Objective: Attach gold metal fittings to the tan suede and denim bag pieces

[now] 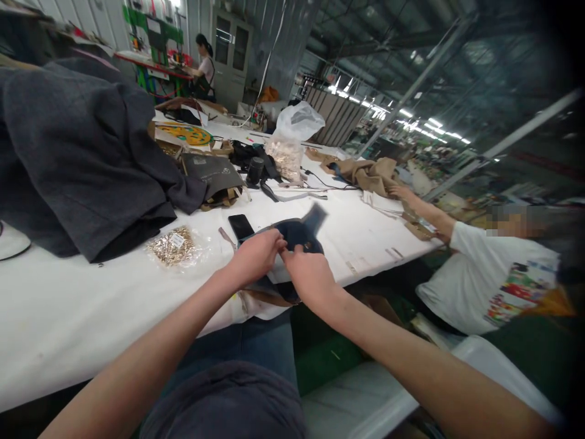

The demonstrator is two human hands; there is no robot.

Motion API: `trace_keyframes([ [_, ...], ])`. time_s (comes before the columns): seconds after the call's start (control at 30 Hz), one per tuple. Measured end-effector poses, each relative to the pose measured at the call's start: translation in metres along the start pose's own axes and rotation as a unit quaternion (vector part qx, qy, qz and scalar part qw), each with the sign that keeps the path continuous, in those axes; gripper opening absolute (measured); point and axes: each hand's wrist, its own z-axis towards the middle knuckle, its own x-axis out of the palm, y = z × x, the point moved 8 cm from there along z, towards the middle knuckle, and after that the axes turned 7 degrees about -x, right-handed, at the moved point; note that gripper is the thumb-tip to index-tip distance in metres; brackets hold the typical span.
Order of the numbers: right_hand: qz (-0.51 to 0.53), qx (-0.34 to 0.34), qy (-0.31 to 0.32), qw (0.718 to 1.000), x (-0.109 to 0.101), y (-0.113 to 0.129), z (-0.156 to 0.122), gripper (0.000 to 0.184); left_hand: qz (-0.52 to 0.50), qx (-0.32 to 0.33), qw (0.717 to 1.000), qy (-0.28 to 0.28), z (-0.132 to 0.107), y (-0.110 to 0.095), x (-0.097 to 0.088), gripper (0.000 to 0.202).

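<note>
Fingers (278, 244) of the left hand (259, 253) and right hand (311, 274) met, pinched on a dark-blue fabric piece (292, 231) at the near edge of the white-covered table (91, 317), just beside a black smartphone (240, 226).

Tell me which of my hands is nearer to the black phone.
Left. Your left hand is close to the black phone, just to its right and nearer you; your right hand is farther right.

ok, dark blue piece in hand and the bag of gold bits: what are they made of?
Dark blue piece: probably fabric, maybe denim; matte, little shine.
Bag: likely thin plastic film, clear and glossy; crinkled, see-through.
Gold bits: likely metal, shiny; metallic glint, though coated plastic isn't ruled out.
</note>
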Motion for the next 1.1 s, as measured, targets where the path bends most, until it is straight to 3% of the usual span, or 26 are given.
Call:
trace_keyframes([
  [0.07, -0.013, 0.045, -0.008, 0.999, -0.007, -0.011, -0.003, 0.076, -0.044, -0.030, 0.995, -0.079, -0.004, 0.014, -0.012, 0.030],
  [0.13, -0.011, 0.085, -0.020, 0.996, -0.019, -0.022, -0.004, 0.069, -0.032, -0.076, 0.990, -0.115, -0.012, 0.031, -0.014, 0.031],
  [0.17, -0.012, 0.092, -0.022, 0.995, -0.026, -0.025, -0.003, 0.061, 0.001, -0.083, 0.992, -0.097, -0.017, 0.036, -0.008, 0.029],
  [0.23, -0.040, 0.065, -0.047, 0.996, -0.039, -0.020, 0.008, 0.051, 0.094, -0.039, 0.995, 0.001, -0.026, 0.032, 0.022, 0.027],
  [0.33, -0.117, -0.048, -0.137, 0.983, -0.049, 0.006, 0.040, 0.059, 0.221, 0.073, 0.967, 0.101, -0.046, 0.014, 0.070, 0.019],
  [0.4, -0.127, -0.070, -0.134, 0.980, -0.036, 0.009, 0.071, 0.071, 0.268, 0.097, 0.952, 0.111, -0.054, 0.004, 0.087, 0.019],
  [0.43, -0.110, -0.061, -0.098, 0.987, -0.022, 0.003, 0.088, 0.075, 0.283, 0.097, 0.948, 0.112, -0.057, 0.001, 0.091, 0.021],
  [0.53, -0.041, -0.035, 0.002, 0.999, 0.016, -0.025, 0.132, 0.078, 0.301, 0.084, 0.943, 0.119, -0.061, -0.006, 0.089, 0.021],
  [0.63, -0.032, -0.064, 0.060, 0.996, 0.038, -0.046, 0.158, 0.070, 0.300, 0.069, 0.943, 0.127, -0.061, -0.007, 0.081, 0.020],
  [0.73, 0.001, -0.089, 0.135, 0.987, 0.059, -0.059, 0.168, 0.072, 0.297, 0.065, 0.944, 0.130, -0.057, -0.005, 0.081, 0.020],
  [0.9, 0.063, -0.082, 0.129, 0.986, 0.077, -0.069, 0.167, 0.080, 0.286, 0.069, 0.948, 0.124, -0.055, -0.001, 0.087, 0.018],
  [1.1, 0.125, -0.079, 0.195, 0.970, 0.117, -0.069, 0.164, 0.071, 0.285, 0.074, 0.950, 0.103, -0.060, 0.007, 0.087, 0.020],
])
